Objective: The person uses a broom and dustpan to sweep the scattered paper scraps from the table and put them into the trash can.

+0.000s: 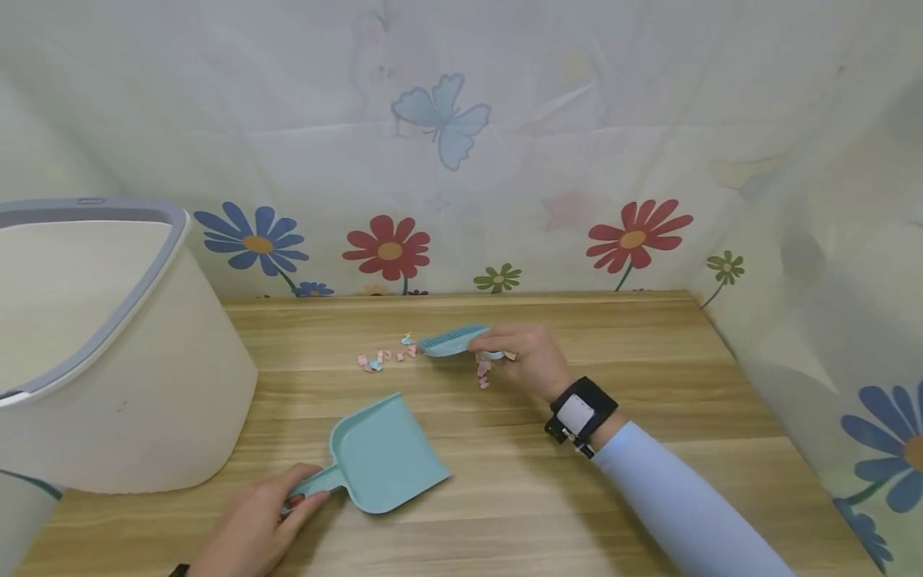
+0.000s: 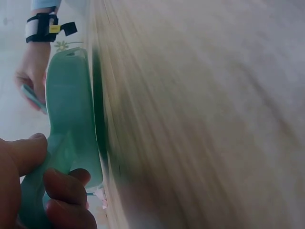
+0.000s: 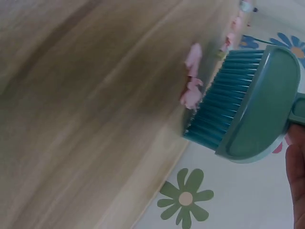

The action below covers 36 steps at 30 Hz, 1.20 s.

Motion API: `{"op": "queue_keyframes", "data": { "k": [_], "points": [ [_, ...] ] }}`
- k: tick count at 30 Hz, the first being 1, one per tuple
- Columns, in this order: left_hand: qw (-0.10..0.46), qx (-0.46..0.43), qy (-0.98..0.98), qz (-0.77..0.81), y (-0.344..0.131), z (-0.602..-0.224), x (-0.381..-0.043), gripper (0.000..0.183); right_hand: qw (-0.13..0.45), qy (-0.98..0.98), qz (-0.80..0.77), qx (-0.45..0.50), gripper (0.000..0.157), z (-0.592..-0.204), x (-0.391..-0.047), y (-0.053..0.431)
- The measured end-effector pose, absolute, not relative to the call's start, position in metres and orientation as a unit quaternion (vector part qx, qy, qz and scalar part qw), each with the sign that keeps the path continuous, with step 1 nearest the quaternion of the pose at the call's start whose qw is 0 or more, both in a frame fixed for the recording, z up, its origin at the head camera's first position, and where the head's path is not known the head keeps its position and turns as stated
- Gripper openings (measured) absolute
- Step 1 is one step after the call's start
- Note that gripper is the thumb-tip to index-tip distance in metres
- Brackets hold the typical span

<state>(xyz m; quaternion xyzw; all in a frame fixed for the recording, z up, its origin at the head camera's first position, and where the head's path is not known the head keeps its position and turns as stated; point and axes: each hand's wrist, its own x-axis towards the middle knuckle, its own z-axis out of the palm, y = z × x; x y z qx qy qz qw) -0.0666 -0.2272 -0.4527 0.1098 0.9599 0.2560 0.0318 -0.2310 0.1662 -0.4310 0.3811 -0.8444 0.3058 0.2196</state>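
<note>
My left hand [image 1: 252, 513] grips the handle of a teal dustpan [image 1: 389, 457], its thumb and fingers wrapped round it low over the table. In the left wrist view the dustpan [image 2: 71, 100] appears edge-on, close above the wood. My right hand [image 1: 530, 357] holds a small teal hand brush [image 1: 450, 343] by its handle near the table's back. Pink and light-blue paper scraps [image 1: 375, 362] lie left of the brush, and a few more pink scraps [image 1: 484, 370] lie beneath the right hand. The right wrist view shows the bristles [image 3: 226, 95] right beside pink scraps [image 3: 192, 93].
A large white bin [image 1: 144, 385] with a grey rim stands at the left on the wooden table [image 1: 548, 513]. A curtain [image 1: 519, 184] printed with flowers and a butterfly hangs behind the table's back edge and along its right side.
</note>
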Motion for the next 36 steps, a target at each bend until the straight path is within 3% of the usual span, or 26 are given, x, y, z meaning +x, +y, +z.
{"op": "queue_keyframes", "data": {
  "k": [6,19,22,30,36],
  "points": [
    [0.073,0.110,0.959,0.253,-0.225,-0.451,-0.070,0.021,0.189,-0.850,0.297,0.391,0.036,-0.433,-0.226,0.175],
    [0.106,0.113,0.952,0.265,-0.210,-0.446,-0.080,0.027,0.105,-0.868,0.319,0.365,0.053,-0.424,-0.184,0.260],
    [0.102,0.120,0.952,0.262,-0.204,-0.446,-0.083,0.025,0.136,-0.863,0.332,0.355,0.050,-0.422,-0.179,0.269],
    [0.065,0.156,0.961,0.221,-0.186,-0.449,-0.092,0.029,0.297,-0.866,0.284,0.285,0.039,-0.408,-0.180,0.258],
    [0.063,0.166,0.961,0.211,-0.171,-0.446,-0.103,0.035,0.321,-0.890,0.202,0.254,0.038,-0.408,-0.180,0.227]
  ]
}}
